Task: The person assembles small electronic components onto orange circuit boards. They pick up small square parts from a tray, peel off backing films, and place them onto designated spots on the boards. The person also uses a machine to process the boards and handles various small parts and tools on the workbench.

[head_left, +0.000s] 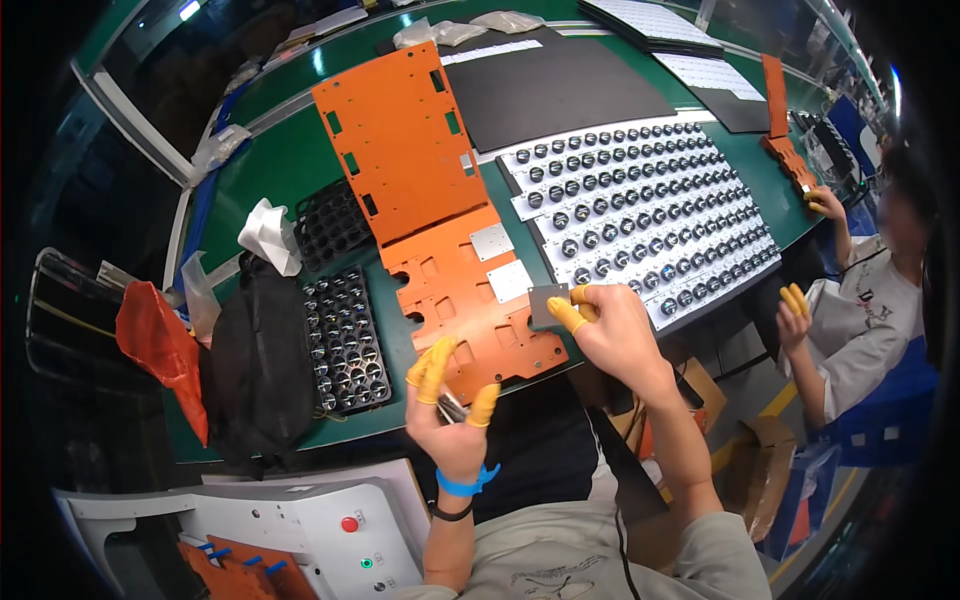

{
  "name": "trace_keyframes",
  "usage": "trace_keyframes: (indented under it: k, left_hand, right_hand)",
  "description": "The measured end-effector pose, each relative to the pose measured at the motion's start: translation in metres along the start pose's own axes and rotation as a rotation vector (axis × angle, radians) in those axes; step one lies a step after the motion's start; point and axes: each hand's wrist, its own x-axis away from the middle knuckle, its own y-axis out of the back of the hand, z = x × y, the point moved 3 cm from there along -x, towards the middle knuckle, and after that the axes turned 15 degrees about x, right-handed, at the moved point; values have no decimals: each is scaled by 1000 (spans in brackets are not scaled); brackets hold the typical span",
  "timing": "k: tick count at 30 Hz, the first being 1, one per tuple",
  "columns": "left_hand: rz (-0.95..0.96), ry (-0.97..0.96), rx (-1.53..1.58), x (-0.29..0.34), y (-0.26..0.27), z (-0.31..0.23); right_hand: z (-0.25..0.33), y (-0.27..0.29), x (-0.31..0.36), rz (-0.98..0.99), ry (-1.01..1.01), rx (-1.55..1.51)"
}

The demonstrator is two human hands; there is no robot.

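Note:
A small dark grey square plate (546,305) is pinched in my right hand (610,330), over the right side of the orange panel's near section (450,310). Yellow finger covers are on both hands. My left hand (445,425) is at the panel's near edge, its fingers curled round a silvery metal piece (453,406), mostly hidden in the palm. Two light grey square plates, an upper one (491,242) and a lower one (510,281), lie on this section. Beyond it stretches the panel's longer far section (400,140), with rectangular cutouts along its sides.
White strips bearing rows of black round parts (640,190) lie right of the panel. Black trays of round parts (345,340) and a black bag (258,360) sit left. A co-worker's hand (826,203) touches another orange piece (792,160). A grey machine (300,530) stands at lower left.

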Motion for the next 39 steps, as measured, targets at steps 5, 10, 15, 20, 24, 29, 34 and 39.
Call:
trace_keyframes:
  k: [5, 10, 15, 20, 24, 29, 34, 39]
  left_hand:
    - [-65, 150, 334, 4, 11, 14]
    - [-62, 178, 421, 5, 12, 17]
    - [-33, 264, 669, 5, 12, 10]
    - [-93, 555, 1088, 3, 10, 1]
    - [-175, 762, 1330, 2, 6, -7]
    - [-265, 841, 1473, 3, 4, -7]
    - [-371, 874, 1453, 5, 14, -1]
    - [-351, 873, 1257, 10, 18, 3]
  right_hand:
    - [-20, -25, -11, 270, -21, -104]
    - [-20, -31, -26, 483, 49, -115]
    - [-6, -32, -31, 582, 103, -5]
    - [-11, -39, -36, 623, 155, 66]
    - [-5, -35, -39, 663, 85, 101]
    - [9, -23, -33, 466, 101, 287]
    - [62, -1, 8, 168, 131, 432]
    - [120, 8, 47, 29, 897, 64]
